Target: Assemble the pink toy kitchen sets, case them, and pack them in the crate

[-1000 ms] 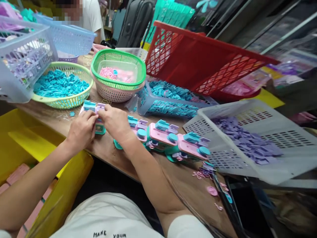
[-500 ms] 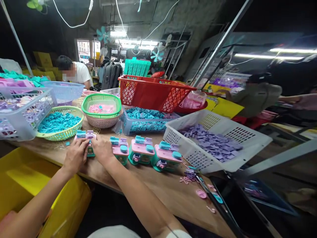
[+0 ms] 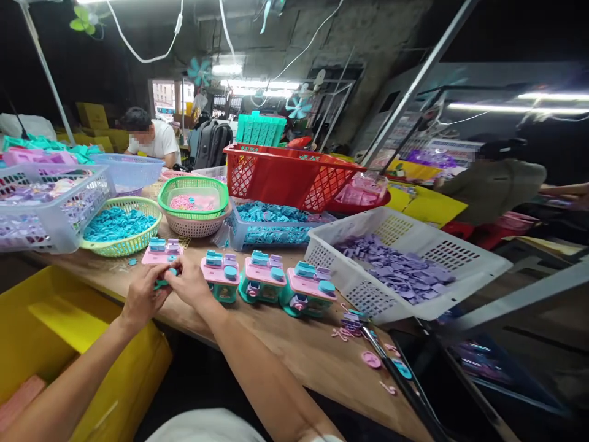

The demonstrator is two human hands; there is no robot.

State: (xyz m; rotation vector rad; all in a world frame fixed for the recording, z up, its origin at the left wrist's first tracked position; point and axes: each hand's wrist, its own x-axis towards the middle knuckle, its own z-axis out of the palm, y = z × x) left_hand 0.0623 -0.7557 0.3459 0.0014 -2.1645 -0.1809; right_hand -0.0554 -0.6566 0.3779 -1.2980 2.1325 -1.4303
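A row of pink-topped teal plastic toys, like small play stoves, stands along the table. Both hands are at the leftmost toy [image 3: 154,255], which has blue and purple pieces on its top. My left hand [image 3: 146,293] is closed at its front, fingers curled against it. My right hand [image 3: 189,283] is closed on the front right side, fingertips meeting those of the left. A bit of blue shows between the fingertips; the fingers hide most of the toy's front. Right of my hands stand another toy [image 3: 219,274], a third toy [image 3: 263,274] and the rightmost toy [image 3: 308,285].
Behind the toys are a yellow-green basket [image 3: 120,250] of blue parts, a green basket [image 3: 193,215], a red basket [image 3: 276,178] and a white crate [image 3: 359,301] of purple parts. Loose pink pieces [image 3: 370,360] and a phone [image 3: 432,374] lie right. A person [image 3: 159,141] sits across.
My hands have come slightly down from the leftmost toy's top to its front, uncovering more of the top. The fingertips have drawn together. The whole view has shifted a little.
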